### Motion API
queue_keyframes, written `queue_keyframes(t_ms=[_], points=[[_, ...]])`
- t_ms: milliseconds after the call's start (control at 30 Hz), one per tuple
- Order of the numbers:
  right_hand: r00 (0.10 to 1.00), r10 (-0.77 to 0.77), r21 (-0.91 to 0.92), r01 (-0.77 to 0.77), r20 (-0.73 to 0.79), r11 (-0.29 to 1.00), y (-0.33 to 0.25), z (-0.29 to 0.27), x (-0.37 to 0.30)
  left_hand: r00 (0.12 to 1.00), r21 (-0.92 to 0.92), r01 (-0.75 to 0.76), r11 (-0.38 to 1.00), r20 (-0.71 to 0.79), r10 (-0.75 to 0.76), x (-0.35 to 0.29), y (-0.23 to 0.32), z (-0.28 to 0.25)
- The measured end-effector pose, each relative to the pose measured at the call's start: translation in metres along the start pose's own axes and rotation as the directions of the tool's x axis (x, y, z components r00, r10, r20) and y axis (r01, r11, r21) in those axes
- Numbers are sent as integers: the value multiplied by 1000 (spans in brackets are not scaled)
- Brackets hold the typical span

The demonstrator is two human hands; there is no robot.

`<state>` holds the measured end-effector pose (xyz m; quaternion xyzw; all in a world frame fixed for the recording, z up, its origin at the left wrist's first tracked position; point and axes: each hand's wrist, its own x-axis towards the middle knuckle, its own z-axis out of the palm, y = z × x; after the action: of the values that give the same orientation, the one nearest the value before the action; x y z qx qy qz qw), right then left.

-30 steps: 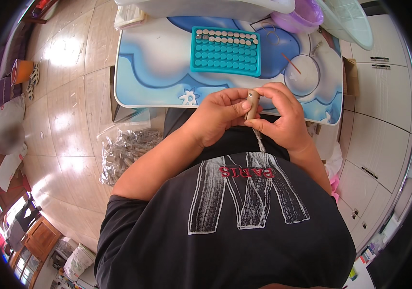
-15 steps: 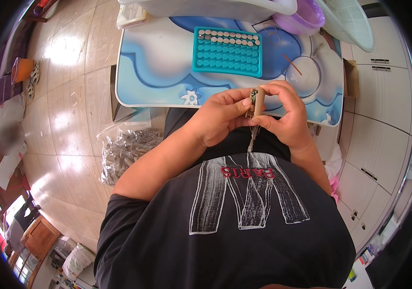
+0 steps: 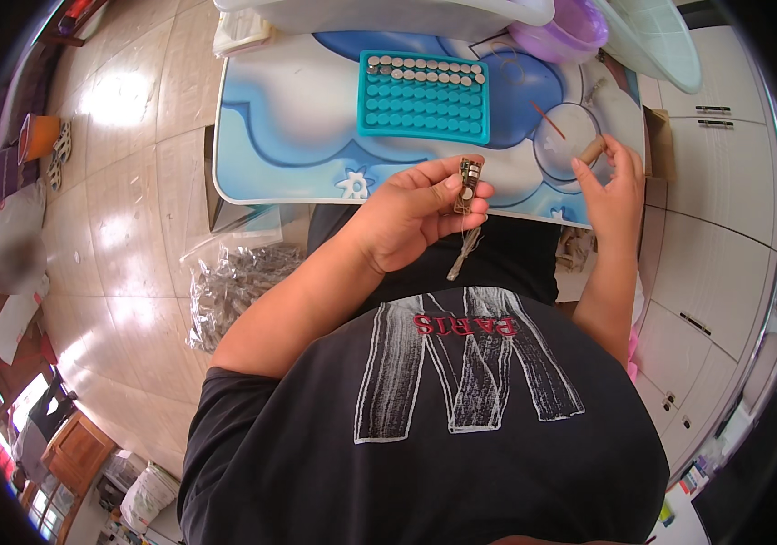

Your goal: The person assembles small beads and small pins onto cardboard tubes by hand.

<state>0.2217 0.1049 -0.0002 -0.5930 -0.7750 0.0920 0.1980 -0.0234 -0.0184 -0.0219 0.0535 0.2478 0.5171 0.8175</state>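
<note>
My left hand (image 3: 406,213) pinches a small battery box with an exposed circuit board (image 3: 469,177) between thumb and fingers, just off the table's near edge. A silvery bundle of thin wire (image 3: 464,258) dangles below it. Over the right part of the table, my right hand (image 3: 615,186) grips a tan cover piece (image 3: 593,150), apart from the left hand. Beyond both hands lies a turquoise tray (image 3: 425,137). Rows of silver button cells (image 3: 439,77) sit along its far side, while the nearer rows show turquoise rounds.
The blue-and-white table (image 3: 293,173) bears a white bin (image 3: 388,16), a purple basin (image 3: 565,36) and a thin red stick (image 3: 549,120). A clear bag of silvery wire bundles (image 3: 234,286) lies left of my legs. Cabinets (image 3: 715,191) line the right.
My hands have parted. The right has moved rightward with the tan cover, which was against the battery box; the left still holds the box, its board now more visible.
</note>
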Motion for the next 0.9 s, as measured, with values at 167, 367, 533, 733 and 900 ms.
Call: queue_keyframes(t_ms=[167, 367, 533, 733, 900], points=[[998, 8, -167, 4, 68, 986, 19, 6, -4, 1000, -11, -8, 1000, -8, 8, 2, 0, 2], [997, -61, -224, 47, -56, 974, -7, 7, -10, 1000, -29, -24, 999, -21, 23, 3, -1, 2], [966, -257, 354, 251, -31, 901, -62, 2, -26, 998, -61, -53, 997, -27, 51, 4, -4, 1], [904, -426, 374, 402, -19, 836, -102, 14, -39, 993, -104, -116, 988, -51, 111, 8, -10, 0], [928, -369, 438, 315, 41, 842, -101, 20, -39, 988, -107, -143, 984, -70, 136, 8, -11, 3]])
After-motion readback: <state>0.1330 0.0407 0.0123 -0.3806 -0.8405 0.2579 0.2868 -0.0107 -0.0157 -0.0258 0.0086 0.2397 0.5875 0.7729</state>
